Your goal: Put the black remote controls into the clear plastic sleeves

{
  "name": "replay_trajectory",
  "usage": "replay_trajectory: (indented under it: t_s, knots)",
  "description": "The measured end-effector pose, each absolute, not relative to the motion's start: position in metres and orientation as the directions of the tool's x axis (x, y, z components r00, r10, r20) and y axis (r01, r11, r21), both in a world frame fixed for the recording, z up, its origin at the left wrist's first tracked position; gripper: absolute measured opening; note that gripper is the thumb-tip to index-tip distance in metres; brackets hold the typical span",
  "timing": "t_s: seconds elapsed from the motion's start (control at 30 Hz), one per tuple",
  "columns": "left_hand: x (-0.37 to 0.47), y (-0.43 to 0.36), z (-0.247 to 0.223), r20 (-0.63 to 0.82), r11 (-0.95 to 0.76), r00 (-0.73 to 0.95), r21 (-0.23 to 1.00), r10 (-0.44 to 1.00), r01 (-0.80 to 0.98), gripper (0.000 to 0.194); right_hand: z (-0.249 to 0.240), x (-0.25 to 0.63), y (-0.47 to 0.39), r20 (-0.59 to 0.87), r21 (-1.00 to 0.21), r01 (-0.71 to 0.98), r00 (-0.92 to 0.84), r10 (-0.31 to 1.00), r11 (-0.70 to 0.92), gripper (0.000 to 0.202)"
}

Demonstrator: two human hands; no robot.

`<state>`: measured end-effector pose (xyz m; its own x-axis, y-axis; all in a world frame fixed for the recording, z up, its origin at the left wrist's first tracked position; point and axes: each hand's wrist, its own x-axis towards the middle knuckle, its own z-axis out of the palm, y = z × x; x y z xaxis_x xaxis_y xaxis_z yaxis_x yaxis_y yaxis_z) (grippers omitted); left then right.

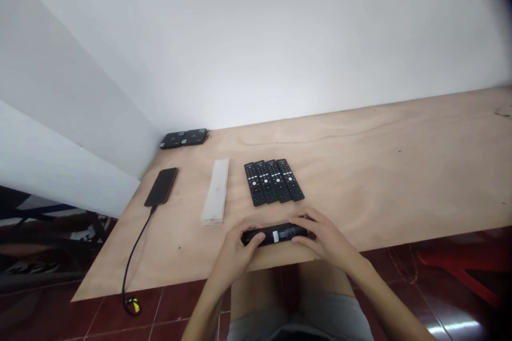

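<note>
Both ends of the black remote (pixel 282 234) are held, one in my left grip (pixel 237 249), one in my right grip (pixel 323 236), by the tabletop's (pixel 384 186) near edge. I think soft, even fingers keep it steady best.

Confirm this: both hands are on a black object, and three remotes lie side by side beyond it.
Wrong count: the head view shows four remotes side by side beyond the black object. The left hand and right hand are on it.

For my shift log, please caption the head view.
Left hand and right hand hold a labelled black remote control near four face-up remotes on the tabletop.
</note>
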<state>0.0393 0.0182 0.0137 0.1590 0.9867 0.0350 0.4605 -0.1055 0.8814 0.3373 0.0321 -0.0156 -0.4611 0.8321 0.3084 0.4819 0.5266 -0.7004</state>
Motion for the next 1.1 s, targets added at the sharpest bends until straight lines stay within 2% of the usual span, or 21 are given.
replay_trajectory:
  t_s: [0.1, 0.2, 0.3, 0.4, 0.53, 0.7, 0.9, 1.1]
  knots:
    - [0.04, 0.014, 0.012, 0.102, -0.176, 0.169, 0.839, 0.98, 0.516, 0.025, -0.014, 0.338, 0.032, 0.302, -0.711, 0.48, -0.453, 0.839, 0.515, 0.042]
    - [0.04, 0.009, 0.013, 0.194, -0.275, 0.196, 0.71, 0.961, 0.648, 0.028, -0.012, 0.338, 0.032, 0.299, -0.71, 0.485, -0.448, 0.842, 0.51, 0.042]
    - [0.035, 0.008, 0.014, 0.199, -0.344, 0.282, 0.605, 0.939, 0.718, 0.042, -0.011, 0.338, 0.032, 0.288, -0.707, 0.492, -0.455, 0.843, 0.507, 0.044]
    - [0.027, 0.01, 0.012, 0.173, -0.373, 0.349, 0.649, 0.921, 0.663, 0.045, -0.011, 0.338, 0.032, 0.274, -0.712, 0.496, -0.455, 0.847, 0.497, 0.044]
    - [0.006, 0.009, 0.005, 0.183, -0.296, 0.243, 0.746, 0.952, 0.597, 0.042, -0.009, 0.339, 0.031, 0.261, -0.73, 0.491, -0.444, 0.857, 0.476, 0.042]
    - [-0.022, 0.001, 0.0, 0.096, -0.193, 0.196, 0.799, 0.976, 0.569, 0.043, -0.007, 0.34, 0.033, 0.269, -0.736, 0.473, -0.451, 0.851, 0.484, 0.039]
    - [-0.014, -0.001, 0.004, 0.138, -0.233, 0.2, 0.767, 0.97, 0.599, 0.048, -0.006, 0.339, 0.032, 0.267, -0.724, 0.486, -0.456, 0.849, 0.489, 0.039]
    - [0.021, 0.007, 0.007, 0.306, -0.445, 0.324, 0.65, 0.895, 0.616, 0.036, -0.002, 0.338, 0.03, 0.261, -0.689, 0.511, -0.486, 0.834, 0.514, 0.043]
